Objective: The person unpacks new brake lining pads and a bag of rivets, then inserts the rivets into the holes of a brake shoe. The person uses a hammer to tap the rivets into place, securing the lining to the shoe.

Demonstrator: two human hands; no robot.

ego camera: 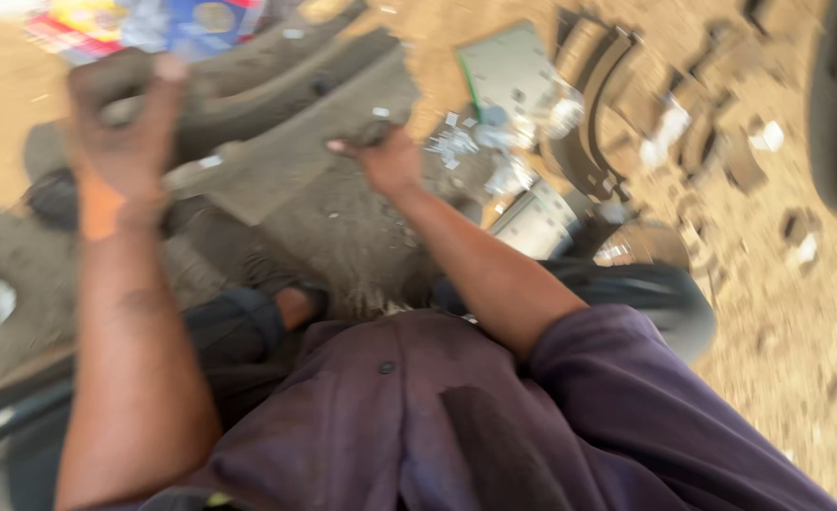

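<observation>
Plainly, the left hand [120, 132] clenches a grey dusty bar [115, 99] at ten o'clock while the right hand [385, 161] grips a dark lump [376, 132] at twelve, so both fists should stay firm above the worn tyres [276, 85].

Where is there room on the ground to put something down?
Bare sandy ground lies right of the curved dark pieces. Around the small silvery bits by the right hand it is crowded. The left hand grips something dark.
</observation>
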